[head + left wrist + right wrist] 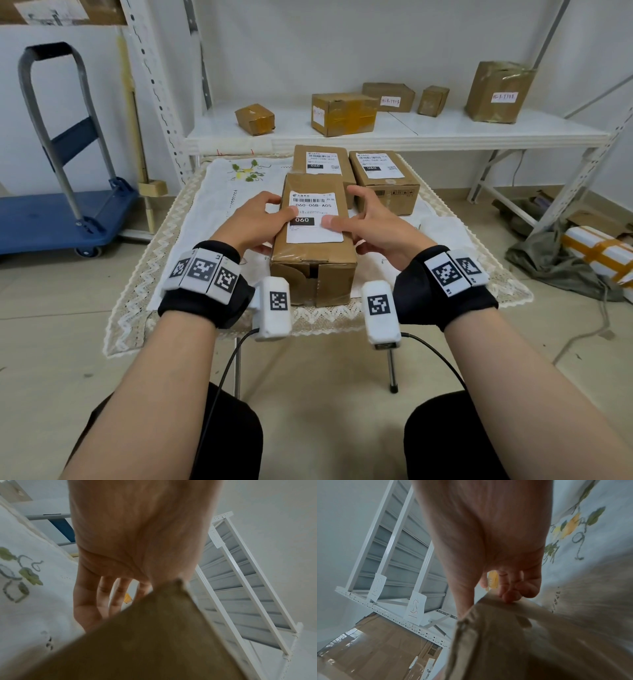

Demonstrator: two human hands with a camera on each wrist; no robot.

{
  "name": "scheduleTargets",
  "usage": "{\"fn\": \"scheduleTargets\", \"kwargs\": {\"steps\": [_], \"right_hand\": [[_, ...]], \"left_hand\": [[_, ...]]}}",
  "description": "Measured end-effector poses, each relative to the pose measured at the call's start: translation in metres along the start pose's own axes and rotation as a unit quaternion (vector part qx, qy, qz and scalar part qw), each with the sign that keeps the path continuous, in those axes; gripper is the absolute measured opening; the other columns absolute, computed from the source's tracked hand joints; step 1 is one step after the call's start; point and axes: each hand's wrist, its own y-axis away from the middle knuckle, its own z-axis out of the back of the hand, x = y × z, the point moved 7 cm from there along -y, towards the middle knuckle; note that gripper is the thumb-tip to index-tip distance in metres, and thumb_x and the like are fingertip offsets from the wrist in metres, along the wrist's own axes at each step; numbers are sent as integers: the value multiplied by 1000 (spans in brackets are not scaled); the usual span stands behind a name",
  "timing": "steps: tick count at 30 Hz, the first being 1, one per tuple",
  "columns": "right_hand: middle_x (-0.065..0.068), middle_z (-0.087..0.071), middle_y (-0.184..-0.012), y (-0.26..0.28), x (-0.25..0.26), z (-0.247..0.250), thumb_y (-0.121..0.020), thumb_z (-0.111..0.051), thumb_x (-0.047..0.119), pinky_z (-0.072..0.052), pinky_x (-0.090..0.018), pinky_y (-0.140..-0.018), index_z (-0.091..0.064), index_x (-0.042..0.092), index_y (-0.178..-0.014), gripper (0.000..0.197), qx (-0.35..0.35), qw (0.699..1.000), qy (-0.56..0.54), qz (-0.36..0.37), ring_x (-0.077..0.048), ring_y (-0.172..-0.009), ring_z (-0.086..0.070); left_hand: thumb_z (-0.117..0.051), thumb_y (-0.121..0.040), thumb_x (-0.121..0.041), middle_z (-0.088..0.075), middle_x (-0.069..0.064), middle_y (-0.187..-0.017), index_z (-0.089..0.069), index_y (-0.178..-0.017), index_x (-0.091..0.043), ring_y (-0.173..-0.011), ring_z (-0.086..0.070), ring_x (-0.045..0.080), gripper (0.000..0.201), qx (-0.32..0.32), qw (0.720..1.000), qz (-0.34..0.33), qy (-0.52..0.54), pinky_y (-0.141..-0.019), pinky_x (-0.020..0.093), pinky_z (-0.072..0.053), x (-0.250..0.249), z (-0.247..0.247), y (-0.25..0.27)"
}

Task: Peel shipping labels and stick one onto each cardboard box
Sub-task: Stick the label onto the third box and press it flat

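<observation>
Shipping label [314, 216] on the nearest cardboard box [313, 260]: printed "060-06B-A05" under a barcode, "060" in white on a black block. Labels on the two rear boxes [322, 162] [383, 178] show a matching "060" block; code lines blurred. Handwritten red marks on the shelf boxes' tags [504, 97] are illegible.

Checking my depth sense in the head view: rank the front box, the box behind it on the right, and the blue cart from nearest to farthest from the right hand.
1. Front box, touching the right hand.
2. Back-right box, just beyond.
3. Blue cart, far left on the floor.

head view looks down from above; both wrist views, close underneath, share the box [313, 240].
</observation>
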Motion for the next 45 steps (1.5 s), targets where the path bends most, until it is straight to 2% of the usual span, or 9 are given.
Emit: {"fn": "scheduleTargets", "kwargs": {"steps": [3, 13, 16, 24, 28, 36, 40, 42, 45], "right_hand": [[5, -72, -94, 4, 2, -3, -78, -86, 38, -48, -34, -76, -24, 40, -152, 97, 27, 1000, 13, 5, -14, -87, -66], [4, -61, -104, 7, 1, -7, -78, -86, 36, -45, -35, -82, -17, 43, -157, 106, 69, 997, 34, -8, -18, -100, -59], [0, -64, -106, 5, 0, -7, -77, -87, 35, -46, -39, -87, -19, 44, -156, 105, 72, 997, 25, -7, -21, -104, -60], [-1, -62, -97, 2, -3, -4, -79, -86, 29, -43, -37, -81, -23, 41, -157, 101, 79, 997, 5, 4, -19, -96, -59], [-1, -59, -102, 3, -3, -5, -78, -86, 32, -45, -36, -83, -24, 43, -155, 101, 88, 996, 17, 5, -19, -99, -58], [-6, -64, -112, 2, -4, -4, -77, -87, 22, -46, -37, -84, -29, 43, -153, 98, 93, 996, -5, -3, -21, -100, -61], [1, -74, -103, 1, -5, 0, -80, -85, 18, -46, -35, -82, -22, 41, -155, 101, 77, 997, -22, -4, -19, -97, -64], [2, -74, -112, 0, -8, 1, -80, -86, 24, -49, -34, -82, -14, 39, -159, 108, 61, 998, -22, -11, -17, -96, -65], [1, -68, -128, -4, -10, 2, -81, -84, 36, -56, -39, -94, -10, 37, -160, 108, 42, 999, -25, -20, -19, -101, -68]], "left_hand": [[-60, -99, -48, -68, -7, -94, -43, -146, -26, -85, -68, 10, 54, 14, 1000, 3, -7, -58, 27, -52, 0, 0, 2], [-64, -95, -50, -66, -9, -92, -44, -147, -26, -82, -67, 7, 61, 10, 1000, 5, -16, -57, 26, -52, 0, 1, 4], [-67, -94, -50, -66, -8, -94, -43, -148, -26, -84, -66, 7, 65, 15, 1000, 5, -16, -59, 27, -53, -1, 1, 5], [-79, -81, -50, -64, -5, -112, -32, -156, -31, -97, -65, 9, 90, 94, 994, -2, -46, -63, 26, -51, -5, -4, 15], [-82, -76, -46, -61, -8, -116, -32, -156, -33, -103, -64, 10, 96, 114, 992, 0, -47, -69, 28, -53, -4, -4, 17], [-81, -83, -28, -63, -10, -109, -39, -151, -32, -96, -64, 5, 80, 134, 991, 6, -26, -68, 26, -52, -3, 0, 18], [-79, -83, -25, -67, -10, -111, -43, -150, -32, -95, -67, 7, 76, 141, 990, 6, -14, -58, 21, -56, -1, 6, 17], [-81, -79, -29, -70, -7, -115, -41, -154, -26, -99, -68, 11, 85, 140, 990, 14, -4, -56, 20, -57, 3, 9, 16], [-82, -68, -45, -71, -2, -122, -41, -154, -22, -103, -70, 14, 98, 138, 990, 32, -10, -57, 23, -59, 9, 10, 15]]}}
